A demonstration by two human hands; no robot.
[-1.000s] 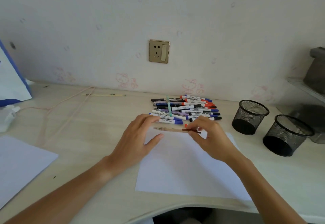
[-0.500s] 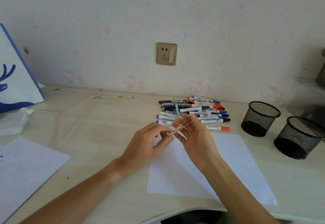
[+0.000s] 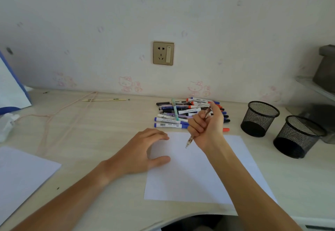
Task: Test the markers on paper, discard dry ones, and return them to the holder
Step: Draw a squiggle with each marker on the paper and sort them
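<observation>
My right hand [image 3: 206, 124] grips a thin brown patterned pen [image 3: 190, 141] in its curled fingers, tip pointing down at the white sheet of paper [image 3: 195, 172] on the desk. My left hand [image 3: 145, 151] rests at the paper's left edge with fingers loosely spread, holding nothing. Behind the hands lies a pile of markers [image 3: 177, 114] with blue, red and black caps. Two black mesh holders [image 3: 259, 118] [image 3: 297, 136] stand at the right.
Another white sheet [image 3: 21, 172] lies at the left front. A pink cord [image 3: 59, 114] and a thin stick [image 3: 105, 100] lie on the desk at the back left, a blue-and-white bag [image 3: 10, 89] at the far left. A shelf [image 3: 315, 87] juts in at the right.
Both hands held the pen between them before. My left hand has let go and dropped to the paper's edge; my right hand has turned the pen tip-down over the sheet.
</observation>
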